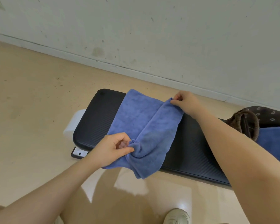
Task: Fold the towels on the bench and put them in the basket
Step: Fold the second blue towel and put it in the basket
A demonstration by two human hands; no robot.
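A blue towel (136, 120) lies across the black padded bench (94, 123), with one flap folded over along a raised crease. Its near end hangs over the bench's front edge. My left hand (113, 147) pinches the towel's near edge at the crease. My right hand (186, 102) pinches the far edge at the same crease. At the right edge stands a brown patterned basket (265, 115) with a woven handle, and blue towel fabric (273, 139) shows inside it.
The bench stands on a beige floor (31, 110) near a pale wall (152, 38). A white bench foot (74, 122) and a metal bracket (79, 153) stick out at its left end. My shoe (176, 217) is at the bottom.
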